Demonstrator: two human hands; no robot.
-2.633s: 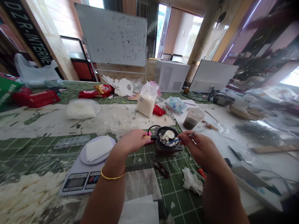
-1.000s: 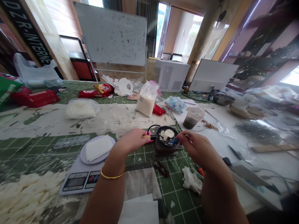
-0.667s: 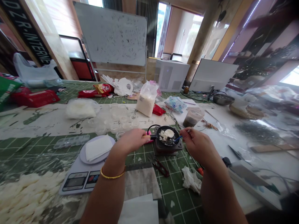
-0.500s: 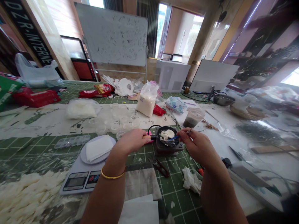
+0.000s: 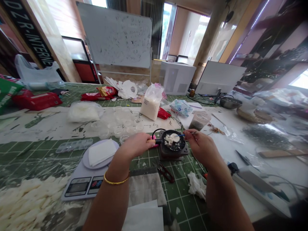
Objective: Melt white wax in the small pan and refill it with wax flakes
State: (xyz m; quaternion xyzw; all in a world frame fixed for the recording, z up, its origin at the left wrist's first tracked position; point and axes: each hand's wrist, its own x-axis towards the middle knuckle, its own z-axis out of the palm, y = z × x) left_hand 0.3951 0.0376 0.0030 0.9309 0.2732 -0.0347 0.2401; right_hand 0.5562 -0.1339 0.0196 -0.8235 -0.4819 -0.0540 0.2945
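Observation:
My left hand [image 5: 136, 145] grips the short handle [image 5: 157, 141] of a miniature black frying pan [image 5: 173, 140]. The pan sits on a tiny dark stove [image 5: 173, 154]. Several white lumps [image 5: 170, 139] lie together in the pan, on its far side. My right hand [image 5: 199, 147] pinches a thin tool with a blue tip [image 5: 182, 135], and that tip reaches over the pan's rim above the lumps. A black wire loop [image 5: 158, 132] rises behind the handle.
To the left stand a digital kitchen scale [image 5: 80, 187] and a white plate [image 5: 101, 153] with paper. Red snips [image 5: 166, 173] and a crumpled tissue [image 5: 196, 186] lie in front of the stove. Clear cups [image 5: 122, 124] stand behind my hands.
The blue tip has risen from the pan's near side to above its far side, and my right hand has drawn slightly back. The left hand and pan stay in place.

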